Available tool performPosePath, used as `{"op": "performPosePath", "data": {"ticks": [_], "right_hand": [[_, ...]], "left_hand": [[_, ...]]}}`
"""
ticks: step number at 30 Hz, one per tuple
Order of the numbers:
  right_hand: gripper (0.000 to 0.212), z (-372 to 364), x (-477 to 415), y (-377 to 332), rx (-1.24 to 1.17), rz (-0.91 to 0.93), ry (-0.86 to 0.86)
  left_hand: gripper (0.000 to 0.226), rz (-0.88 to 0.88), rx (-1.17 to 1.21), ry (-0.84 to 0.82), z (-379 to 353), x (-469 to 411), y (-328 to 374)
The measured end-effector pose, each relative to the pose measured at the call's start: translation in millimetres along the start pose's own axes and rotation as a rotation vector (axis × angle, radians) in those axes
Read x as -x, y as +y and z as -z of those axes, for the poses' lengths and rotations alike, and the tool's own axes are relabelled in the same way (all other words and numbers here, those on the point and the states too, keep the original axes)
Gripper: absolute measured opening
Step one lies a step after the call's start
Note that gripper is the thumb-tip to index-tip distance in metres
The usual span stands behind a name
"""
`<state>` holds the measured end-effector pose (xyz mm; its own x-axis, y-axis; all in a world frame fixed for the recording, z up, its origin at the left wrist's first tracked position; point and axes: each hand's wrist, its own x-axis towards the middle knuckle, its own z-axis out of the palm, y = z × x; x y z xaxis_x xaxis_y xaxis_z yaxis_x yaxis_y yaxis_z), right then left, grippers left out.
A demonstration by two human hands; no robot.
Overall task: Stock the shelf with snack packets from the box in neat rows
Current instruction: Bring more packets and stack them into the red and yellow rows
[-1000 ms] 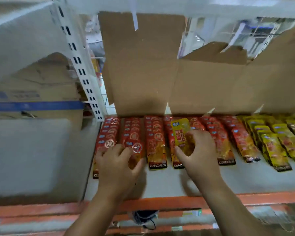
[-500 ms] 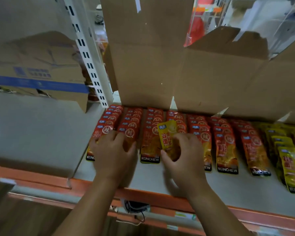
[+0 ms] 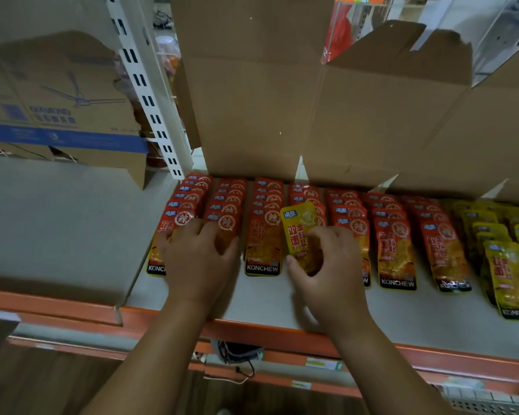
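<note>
Glossy yellow packet [image 3: 297, 232] mid-frame, long axis upright, tilted left, pinched by right hand [image 3: 327, 271], left hand [image 3: 198, 259] flat, spread on red packets [image 3: 222, 205].

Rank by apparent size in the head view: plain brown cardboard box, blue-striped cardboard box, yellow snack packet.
1. Plain brown cardboard box, largest.
2. Blue-striped cardboard box, though cropped at the frame's left edge.
3. Yellow snack packet, smallest, pinched by the right hand.
</note>
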<state>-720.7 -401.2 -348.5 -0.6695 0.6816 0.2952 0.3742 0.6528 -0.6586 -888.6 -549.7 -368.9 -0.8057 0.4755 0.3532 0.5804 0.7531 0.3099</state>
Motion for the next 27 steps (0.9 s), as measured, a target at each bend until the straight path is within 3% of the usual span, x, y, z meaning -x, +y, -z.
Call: {"op": "performPosePath", "data": {"ticks": [8,15,27], "right_hand": [[0.044,-2,5,-1,0.049,-0.013,0.033],[0.046,8,17,-1,0.136,-0.061,0.075],[0.045,72,48,31,0.204,-0.180,0.236]], "left_hand": [[0.044,0.008,0.072,0.044,0,1,1],[0.026,-0.277,0.238,0.107,1,8,17],[0.038,-0.521,0.354,-0.013,-7,34,99]]}}
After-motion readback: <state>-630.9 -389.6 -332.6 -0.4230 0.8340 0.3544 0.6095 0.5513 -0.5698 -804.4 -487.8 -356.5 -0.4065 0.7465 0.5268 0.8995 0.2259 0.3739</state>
